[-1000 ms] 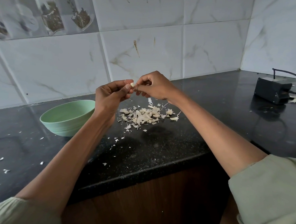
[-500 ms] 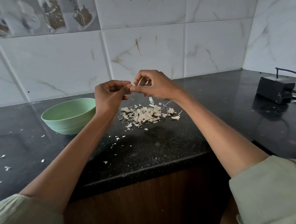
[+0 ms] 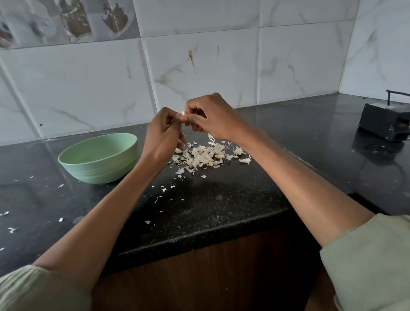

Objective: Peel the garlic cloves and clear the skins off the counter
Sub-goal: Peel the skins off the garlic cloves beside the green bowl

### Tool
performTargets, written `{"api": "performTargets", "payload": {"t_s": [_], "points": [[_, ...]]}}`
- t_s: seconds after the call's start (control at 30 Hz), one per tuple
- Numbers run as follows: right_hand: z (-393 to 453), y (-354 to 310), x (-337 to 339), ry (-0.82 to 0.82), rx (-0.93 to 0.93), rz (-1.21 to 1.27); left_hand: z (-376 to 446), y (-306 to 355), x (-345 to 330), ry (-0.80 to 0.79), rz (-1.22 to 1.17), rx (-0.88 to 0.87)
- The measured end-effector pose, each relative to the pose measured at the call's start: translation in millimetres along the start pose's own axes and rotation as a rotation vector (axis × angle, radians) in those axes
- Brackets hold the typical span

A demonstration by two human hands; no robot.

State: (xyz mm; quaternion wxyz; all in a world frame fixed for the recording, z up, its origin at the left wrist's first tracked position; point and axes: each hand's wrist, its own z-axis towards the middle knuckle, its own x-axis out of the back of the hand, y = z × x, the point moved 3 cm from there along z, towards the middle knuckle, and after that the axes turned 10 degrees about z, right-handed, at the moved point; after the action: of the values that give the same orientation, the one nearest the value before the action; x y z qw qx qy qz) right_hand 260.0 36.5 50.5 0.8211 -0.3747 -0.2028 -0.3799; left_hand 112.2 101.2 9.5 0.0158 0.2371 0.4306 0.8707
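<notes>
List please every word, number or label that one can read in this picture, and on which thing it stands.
None can be read.
Black box on the counter: no legible label shows.
Decorated wall tile: printed jars only, no text.
Green bowl: plain.

1. A bowl sits on the surface, left of a pile of garlic skins.
2. A box with a cable sits far right, near the tiled wall behind.
</notes>
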Motion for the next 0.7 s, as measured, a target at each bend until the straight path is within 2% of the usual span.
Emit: {"api": "performTargets", "payload": {"t_s": [0.2,0.4,0.6,0.7], "points": [[0,1,-7,0.004,-0.103,0.123,-3,11,1,0.116,0.227,-0.107],[-1,1,-16,0.011,-0.162,0.060,-7,7,-6,0.011,0.140,-0.005],[0,0,-32,0.016,-0.313,0.184,-7,9,-3,0.098,0.243,-0.027],[2,2,-34,0.022,-0.321,0.293,-10,11,-4,0.093,0.267,-0.072]]}}
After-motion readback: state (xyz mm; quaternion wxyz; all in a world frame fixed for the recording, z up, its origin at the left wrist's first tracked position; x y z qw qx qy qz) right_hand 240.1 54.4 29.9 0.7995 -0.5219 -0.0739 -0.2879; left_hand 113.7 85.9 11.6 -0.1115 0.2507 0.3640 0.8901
